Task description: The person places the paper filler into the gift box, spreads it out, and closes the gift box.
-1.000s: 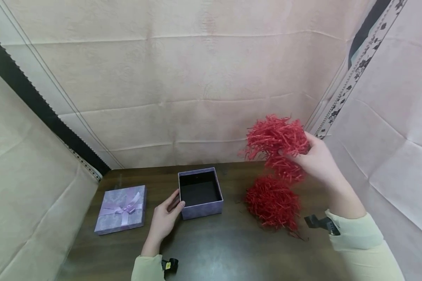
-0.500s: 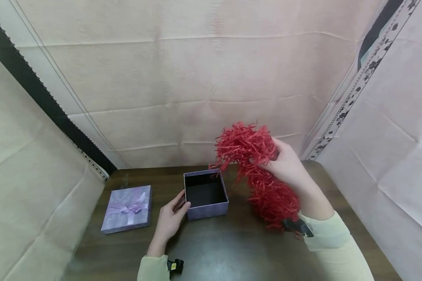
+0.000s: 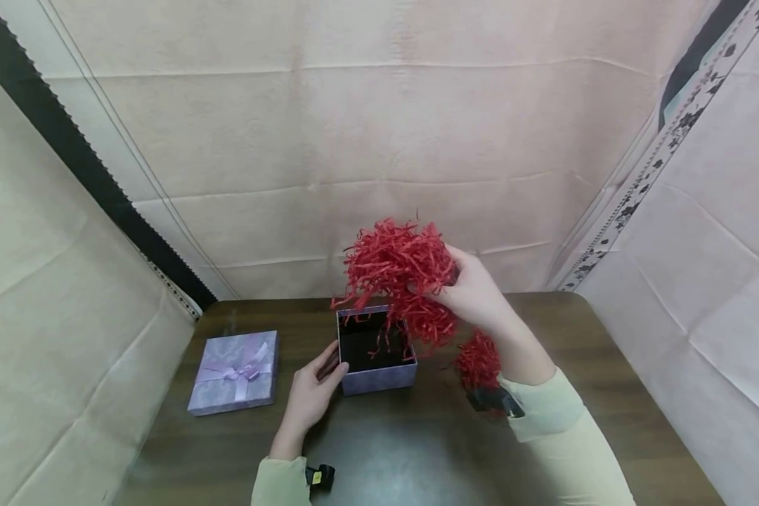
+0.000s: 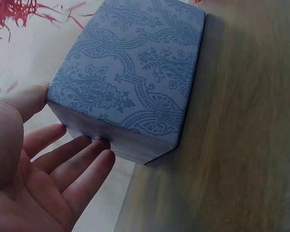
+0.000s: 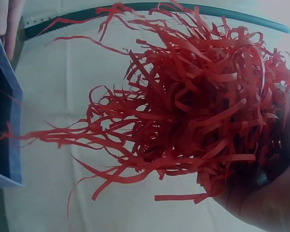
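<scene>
Two hands attend one box [image 3: 379,381]: the right hand [image 3: 477,289] grips red shredded paper [image 3: 398,263] beside and above it (strands overhang the opening), while the left hand [image 3: 311,392], fingers loosely extended, touches its left side, presumably for steadiness.

Far left on the table [image 3: 405,450], the lid [image 3: 237,393]; to its right, well apart, the box [image 3: 378,379], near the back edge. Between lid and box, the left hand [image 3: 310,393], touching the box's left side. Above the box, toward its right, a bunch of shredded paper [image 3: 395,260] in the right hand [image 3: 477,288], strands hanging over the opening. Right of the box, on the table, a pile of shredded paper [image 3: 478,358], partly behind the right forearm [image 3: 521,344]. Behind the table, a cloth wall [image 3: 354,140].
</scene>
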`<state>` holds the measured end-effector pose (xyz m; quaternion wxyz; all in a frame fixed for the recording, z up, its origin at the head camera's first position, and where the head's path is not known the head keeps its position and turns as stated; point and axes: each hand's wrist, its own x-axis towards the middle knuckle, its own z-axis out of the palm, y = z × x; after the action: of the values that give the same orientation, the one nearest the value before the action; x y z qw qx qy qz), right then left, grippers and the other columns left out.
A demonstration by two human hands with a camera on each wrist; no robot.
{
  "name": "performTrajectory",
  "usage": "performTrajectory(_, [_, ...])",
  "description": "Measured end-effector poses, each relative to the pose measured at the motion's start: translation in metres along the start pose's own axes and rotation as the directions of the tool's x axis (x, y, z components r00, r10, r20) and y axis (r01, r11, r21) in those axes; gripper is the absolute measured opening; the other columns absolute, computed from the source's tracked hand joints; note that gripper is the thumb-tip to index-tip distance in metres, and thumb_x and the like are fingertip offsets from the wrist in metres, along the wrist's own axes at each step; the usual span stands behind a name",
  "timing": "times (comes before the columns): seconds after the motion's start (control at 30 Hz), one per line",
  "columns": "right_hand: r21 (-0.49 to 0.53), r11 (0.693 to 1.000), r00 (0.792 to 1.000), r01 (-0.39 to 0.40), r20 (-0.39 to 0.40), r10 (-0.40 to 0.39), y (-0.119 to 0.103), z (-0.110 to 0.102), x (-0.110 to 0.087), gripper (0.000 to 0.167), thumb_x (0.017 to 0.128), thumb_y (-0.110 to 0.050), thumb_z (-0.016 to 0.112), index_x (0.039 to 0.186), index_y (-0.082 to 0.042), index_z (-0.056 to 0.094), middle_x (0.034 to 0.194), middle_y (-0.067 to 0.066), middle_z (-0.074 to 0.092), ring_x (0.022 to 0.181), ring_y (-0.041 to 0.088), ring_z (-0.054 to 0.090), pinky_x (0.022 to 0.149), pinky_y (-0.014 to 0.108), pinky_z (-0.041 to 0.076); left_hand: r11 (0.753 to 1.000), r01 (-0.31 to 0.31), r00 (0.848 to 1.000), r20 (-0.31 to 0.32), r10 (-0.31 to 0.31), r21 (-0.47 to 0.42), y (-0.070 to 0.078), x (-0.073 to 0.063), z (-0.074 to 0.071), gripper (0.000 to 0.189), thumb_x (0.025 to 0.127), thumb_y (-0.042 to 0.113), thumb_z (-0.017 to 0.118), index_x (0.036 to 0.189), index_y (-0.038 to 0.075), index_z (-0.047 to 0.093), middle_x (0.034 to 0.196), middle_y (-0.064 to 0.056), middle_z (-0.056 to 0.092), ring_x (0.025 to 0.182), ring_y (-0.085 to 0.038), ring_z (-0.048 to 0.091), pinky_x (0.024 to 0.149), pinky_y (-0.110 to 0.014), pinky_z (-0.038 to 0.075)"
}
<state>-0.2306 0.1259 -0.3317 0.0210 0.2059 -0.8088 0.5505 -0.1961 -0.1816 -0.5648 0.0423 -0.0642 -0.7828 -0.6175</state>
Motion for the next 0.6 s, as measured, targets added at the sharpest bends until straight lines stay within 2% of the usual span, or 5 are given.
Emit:
performTrajectory(0.13, [0.047, 0.999, 0.999, -0.026, 0.026, 0.025, 0.014, 0.013, 0.005, 0.056, 0.093, -0.026, 0.087, 0.143, -0.017, 0.064, 0.125, 0.006, 0.074, 0.105, 0.025, 0.076, 0.091, 0.042, 0.064, 1.0, 0.003, 1.0, -0.006, -0.003, 0.009, 0.0, 0.0, 0.001, 0.059, 0.102, 0.032, 0.077, 0.155, 0.012, 0.059, 0.149, -0.013, 0.063, 0.134, -0.028, 0.063, 0.107, -0.04, 0.054])
performTrajectory(0.3, [0.059, 0.997, 0.998, -0.047, 0.051, 0.044, 0.024, 0.023, 0.011, 0.054, 0.094, -0.026, 0.086, 0.142, -0.015, 0.064, 0.123, 0.008, 0.074, 0.102, 0.025, 0.077, 0.089, 0.042, 0.065, 1.0, 0.008, 1.0, -0.006, -0.008, 0.013, -0.001, 0.0, 0.003, 0.059, 0.102, 0.03, 0.078, 0.155, 0.011, 0.059, 0.148, -0.013, 0.063, 0.134, -0.029, 0.063, 0.106, -0.038, 0.054])
performTrajectory(0.6, [0.048, 0.999, 1.0, 0.007, 0.024, -0.008, 0.001, 0.024, 0.019, 0.054, 0.093, -0.022, 0.086, 0.142, -0.014, 0.064, 0.125, 0.008, 0.074, 0.109, 0.026, 0.075, 0.094, 0.046, 0.063, 1.0, -0.007, 1.0, -0.01, 0.007, 0.008, 0.0, 0.001, 0.002, 0.058, 0.102, 0.029, 0.077, 0.154, 0.011, 0.059, 0.149, -0.013, 0.063, 0.133, -0.029, 0.063, 0.105, -0.037, 0.055])
